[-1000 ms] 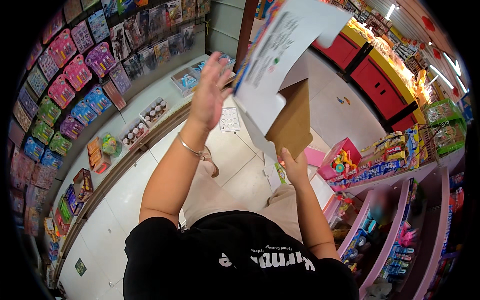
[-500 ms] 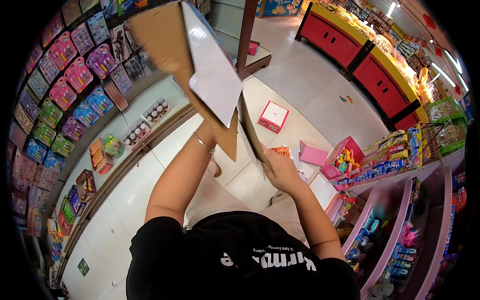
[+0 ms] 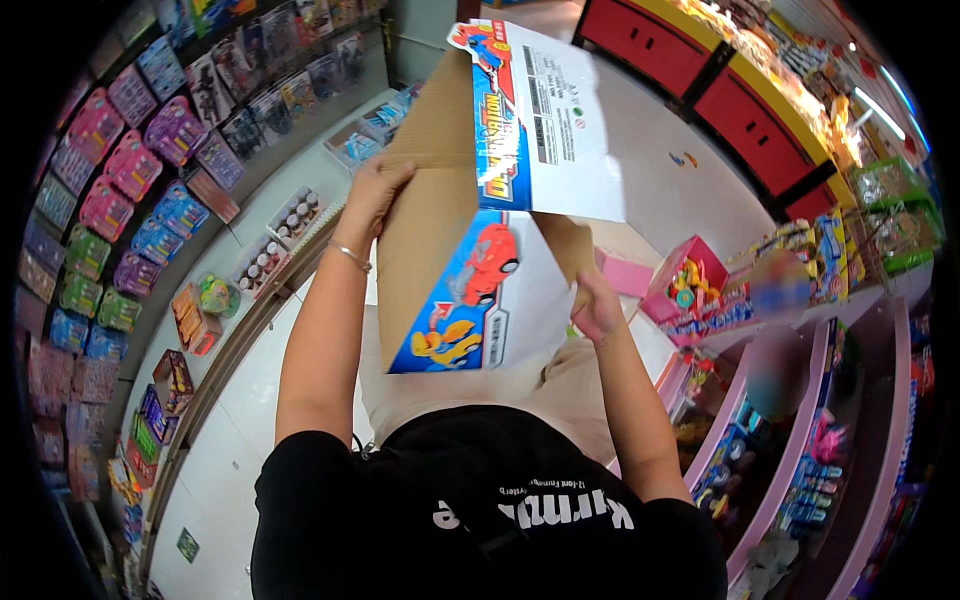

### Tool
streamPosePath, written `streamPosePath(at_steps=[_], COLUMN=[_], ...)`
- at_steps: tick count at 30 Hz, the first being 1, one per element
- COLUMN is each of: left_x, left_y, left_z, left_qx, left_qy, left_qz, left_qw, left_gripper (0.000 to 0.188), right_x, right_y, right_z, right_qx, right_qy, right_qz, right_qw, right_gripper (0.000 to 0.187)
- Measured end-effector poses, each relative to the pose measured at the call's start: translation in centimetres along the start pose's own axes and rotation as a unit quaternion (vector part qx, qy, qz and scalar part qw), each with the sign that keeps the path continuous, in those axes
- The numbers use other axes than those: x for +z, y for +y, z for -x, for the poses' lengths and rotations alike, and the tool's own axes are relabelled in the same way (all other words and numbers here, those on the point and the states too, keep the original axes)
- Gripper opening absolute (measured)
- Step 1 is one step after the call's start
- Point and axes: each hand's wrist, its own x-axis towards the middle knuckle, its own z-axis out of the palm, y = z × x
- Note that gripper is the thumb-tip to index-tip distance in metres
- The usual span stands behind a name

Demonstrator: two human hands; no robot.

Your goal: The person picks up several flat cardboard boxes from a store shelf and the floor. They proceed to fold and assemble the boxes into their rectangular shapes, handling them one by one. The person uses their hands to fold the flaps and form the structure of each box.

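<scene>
In front of my body, above the floor, I hold a cardboard toy display box (image 3: 505,285) between both hands. Its outside is white and blue with a printed red car and a yellow figure; the inside is plain brown. A tall printed panel stands up at its far side. My left hand (image 3: 375,195) is closed on the box's brown left edge, thumb over the board. At the right side, my right hand (image 3: 598,308) grips a brown flap, its fingers partly hidden by the cardboard.
On the left is a low shelf with jars (image 3: 297,218) and small boxes, below a wall of hanging toy packs (image 3: 133,167). At right stand a pink bin of toys (image 3: 688,282) and pink shelving (image 3: 790,450). Red and yellow counters (image 3: 640,45) line the far right.
The cardboard has turned and opened out, so its printed faces now show instead of brown and blank white panels. My left hand has moved up and left; my right hand has moved slightly right.
</scene>
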Motion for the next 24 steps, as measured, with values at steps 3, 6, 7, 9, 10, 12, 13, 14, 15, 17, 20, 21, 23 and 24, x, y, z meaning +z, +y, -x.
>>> streamPosePath(at_steps=[3,6,7,9,10,12,13,14,15,17,20,21,23,24], left_x=[-0.1,0.7,1.5,2.6,3.8,5.4,6.0,6.4,6.6,6.9,7.5,7.1,5.8,5.8], left_y=[-2.9,-4.4,-5.5,-7.2,-7.6,-8.7,-9.3,-10.5,-11.4,-13.0,-16.2,-17.8,-20.7,-20.9], left_z=[-0.2,0.2,0.3,0.7,1.2,2.0,2.1,2.1,2.1,2.3,3.3,3.6,4.0,4.3], left_qx=[0.041,-0.040,-0.061,-0.100,-0.151,-0.271,-0.328,-0.333,-0.346,-0.372,-0.405,-0.417,-0.438,-0.467], left_qy=[0.084,0.065,0.034,-0.017,-0.030,-0.098,-0.127,-0.122,-0.112,-0.095,-0.074,-0.075,-0.079,-0.036], left_qz=[0.014,-0.044,-0.010,0.062,0.109,0.209,0.256,0.232,0.240,0.255,0.238,0.199,0.122,0.049], left_qw=[0.995,0.996,0.998,0.993,0.982,0.935,0.900,0.906,0.900,0.888,0.880,0.884,0.887,0.882], left_gripper=[0.030,0.030,0.030,0.030,0.031,0.033,0.034,0.036,0.036,0.038,0.033,0.030,0.026,0.023], right_x=[-2.4,-2.3,-2.5,-4.5,-5.9,-8.3,-9.3,-9.8,-10.2,-12.0,-16.0,-16.3,-18.9,-22.6], right_y=[-0.7,2.0,2.7,3.3,3.7,5.0,5.5,5.5,5.5,6.1,7.4,7.3,7.8,8.9], right_z=[0.6,1.7,2.0,1.6,1.3,0.5,0.4,0.5,0.6,0.8,1.2,1.5,2.1,2.4], right_qx=[0.037,-0.003,-0.020,0.027,0.051,0.061,0.067,0.082,0.097,0.119,0.135,0.133,0.121,0.108], right_qy=[-0.073,0.063,0.093,0.212,0.270,0.291,0.298,0.299,0.298,0.285,0.285,0.309,0.353,0.376], right_qz=[-0.125,0.167,0.285,0.378,0.420,0.478,0.505,0.449,0.390,0.269,0.169,0.193,0.235,0.253], right_qw=[0.989,0.984,0.954,0.901,0.865,0.827,0.807,0.838,0.866,0.912,0.934,0.922,0.897,0.885], right_gripper=[0.047,0.057,0.060,0.061,0.062,0.058,0.056,0.055,0.054,0.051,0.046,0.044,0.042,0.042])
